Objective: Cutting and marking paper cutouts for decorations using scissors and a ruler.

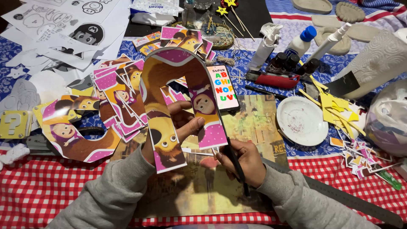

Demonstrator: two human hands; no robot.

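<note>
Head view: a person is trimming a printed arch-shaped cutout.

Left hand (180, 125) is gripping the arch-shaped cardboard cutout (178, 106) upright above the picture board (250, 123), thumb pressing its inner edge. Right hand (242, 163) is clenching a dark craft knife (235, 163), its tip touching the cutout's right leg. This looks like edge trimming; continuing calls for steady blade control, well clear of the left fingers.

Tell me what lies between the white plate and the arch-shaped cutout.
In the head view, a phone with a colourful letter screen lies between the arch cutout and the white plate.
</note>
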